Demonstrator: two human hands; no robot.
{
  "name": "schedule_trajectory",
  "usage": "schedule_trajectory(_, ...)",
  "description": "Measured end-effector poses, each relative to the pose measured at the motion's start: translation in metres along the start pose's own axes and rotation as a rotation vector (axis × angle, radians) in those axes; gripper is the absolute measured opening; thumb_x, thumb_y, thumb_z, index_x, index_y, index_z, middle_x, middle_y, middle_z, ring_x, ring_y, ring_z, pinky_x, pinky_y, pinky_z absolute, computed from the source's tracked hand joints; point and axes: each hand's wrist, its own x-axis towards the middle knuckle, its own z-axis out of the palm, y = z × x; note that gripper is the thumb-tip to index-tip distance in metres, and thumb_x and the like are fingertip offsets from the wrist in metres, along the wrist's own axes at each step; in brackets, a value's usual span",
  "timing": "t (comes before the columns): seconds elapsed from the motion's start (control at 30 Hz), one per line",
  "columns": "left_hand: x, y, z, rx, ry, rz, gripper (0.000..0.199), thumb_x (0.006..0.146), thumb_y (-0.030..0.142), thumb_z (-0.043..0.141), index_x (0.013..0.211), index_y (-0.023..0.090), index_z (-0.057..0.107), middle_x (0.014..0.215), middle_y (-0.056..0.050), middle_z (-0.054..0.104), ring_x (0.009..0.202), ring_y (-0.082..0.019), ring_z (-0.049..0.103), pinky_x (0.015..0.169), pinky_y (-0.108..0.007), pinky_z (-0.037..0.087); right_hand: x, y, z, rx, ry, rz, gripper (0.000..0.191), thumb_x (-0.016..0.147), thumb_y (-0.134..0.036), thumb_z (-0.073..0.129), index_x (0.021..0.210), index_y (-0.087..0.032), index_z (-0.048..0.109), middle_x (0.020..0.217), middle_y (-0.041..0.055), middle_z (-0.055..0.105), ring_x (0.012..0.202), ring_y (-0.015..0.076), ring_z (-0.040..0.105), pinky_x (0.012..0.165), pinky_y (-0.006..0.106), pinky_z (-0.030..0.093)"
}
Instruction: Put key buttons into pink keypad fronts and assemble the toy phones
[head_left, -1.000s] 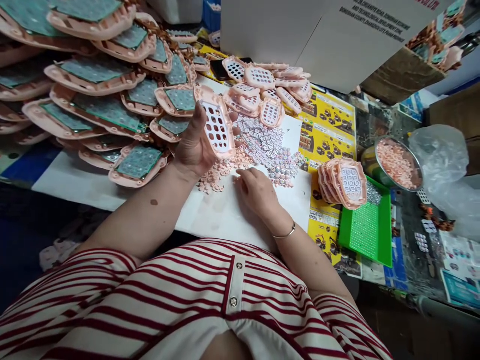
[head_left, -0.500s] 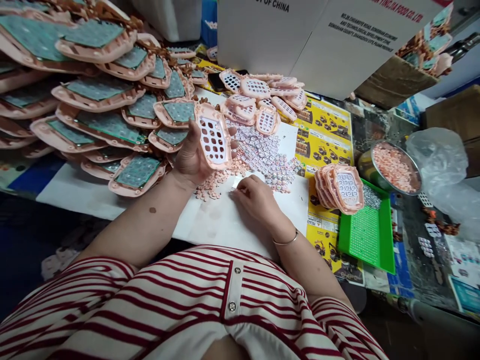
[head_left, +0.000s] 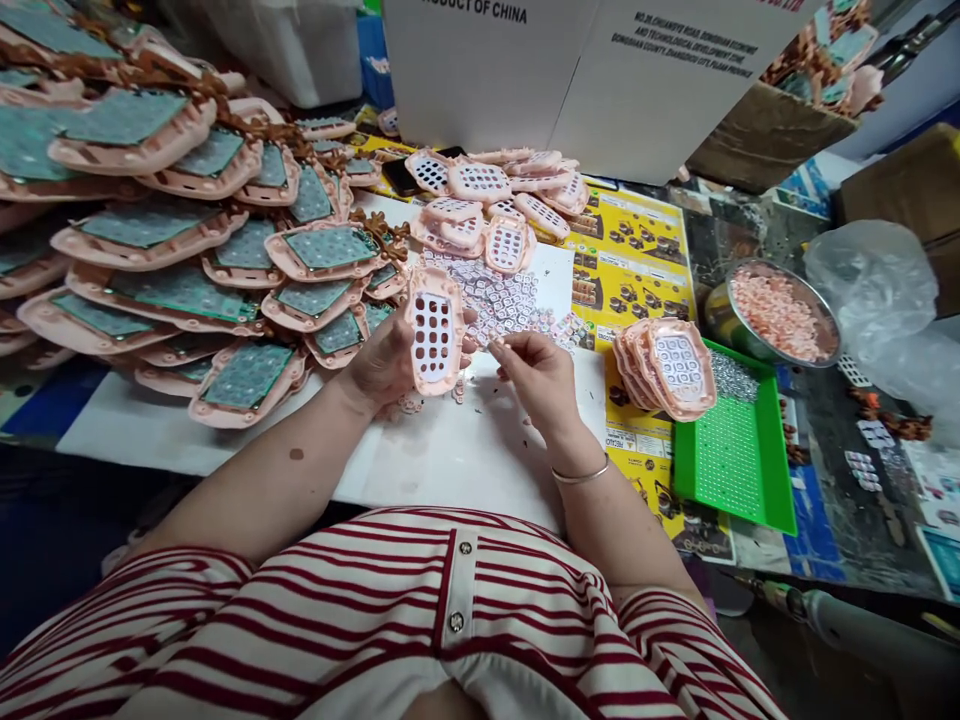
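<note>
My left hand (head_left: 381, 358) is wrapped round a pink plastic shell (head_left: 433, 340), its white panel of square holes facing up toward me. To its right, my right hand (head_left: 538, 378) is raised just off the shell, thumb and forefinger pinched together. Whatever sits between those fingertips is too small to make out. Behind both hands spreads a heap of small whitish key caps (head_left: 499, 300). Small pink pieces (head_left: 409, 405) lie on the white board (head_left: 450, 465) below the shell, partly hidden by my left hand.
Shells with green circuit boards (head_left: 240, 385) are piled high at left. More holed shells (head_left: 480, 183) lie at the back before a white carton (head_left: 570, 80). At right are stacked shells with keys (head_left: 679, 365), a green tray (head_left: 735, 460) and a metal bowl (head_left: 720, 310) of pink pieces.
My right hand has lifted from the board near a white scrap and moved slightly right, fingers still pinched. My left hand has lowered the shell a little and turned it more upright. The view has shifted.
</note>
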Motion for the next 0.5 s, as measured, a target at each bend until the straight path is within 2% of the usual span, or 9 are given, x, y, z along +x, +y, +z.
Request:
schedule_trajectory(0.1,-0.0044,0.0007,0.0015,0.028,-0.095,-0.057,0.092,0.053,0.064,0.087,0.126,0.017,0.056,0.101,-0.011,0.073,0.083,-0.025,0.073,0.069,-0.034,0.06,-0.004,0.0026,-0.0007,-0.39,0.063,-0.278,0.007,0.086,-0.024,0.067,0.079,-0.021,0.068,0.073,0.0006,0.063,0.07,0.0134,0.056,0.068,0.029,0.046)
schedule_trajectory(0.17,-0.0064,0.0008,0.0027,0.04,-0.152,-0.103,0.09,0.054,0.059,0.089,0.126,0.017,0.056,0.1,-0.011,0.072,0.084,-0.025,0.072,0.071,-0.035,0.06,-0.0065,0.0025,-0.0001,-0.474,0.049,-0.401,0.008,0.088,-0.019,0.063,0.084,-0.021,0.069,0.075,0.0011,0.063,0.071,0.0132,0.056,0.07,0.029,0.047)
schedule_trajectory(0.27,-0.0065,-0.0003,0.0035,0.02,-0.172,-0.101,0.085,0.054,0.057,0.09,0.123,0.018,0.059,0.108,-0.012,0.07,0.091,-0.024,0.07,0.075,-0.034,0.06,-0.008,0.0006,0.0016,-0.366,0.041,-0.468,0.005,0.089,-0.022,0.065,0.086,-0.021,0.069,0.078,0.0005,0.062,0.07,0.0123,0.056,0.067,0.027,0.048)
schedule_trajectory(0.4,-0.0034,-0.0046,0.001,-0.049,-0.171,-0.144,0.079,0.055,0.06,0.088,0.117,0.017,0.063,0.106,-0.011,0.071,0.082,-0.022,0.07,0.072,-0.034,0.06,-0.007,-0.0022,0.0019,-0.126,0.1,-0.433,0.009,0.09,-0.031,0.066,0.091,-0.023,0.068,0.083,0.0007,0.063,0.074,0.0131,0.06,0.065,0.028,0.051)
schedule_trajectory(0.5,-0.0011,-0.008,-0.0013,-0.087,-0.122,-0.145,0.085,0.053,0.069,0.084,0.116,0.015,0.066,0.115,-0.013,0.07,0.085,-0.025,0.071,0.071,-0.036,0.061,-0.0093,-0.0029,0.0017,-0.234,0.086,-0.559,0.012,0.093,-0.023,0.061,0.103,-0.025,0.069,0.086,0.0014,0.064,0.076,0.0133,0.061,0.068,0.029,0.053)
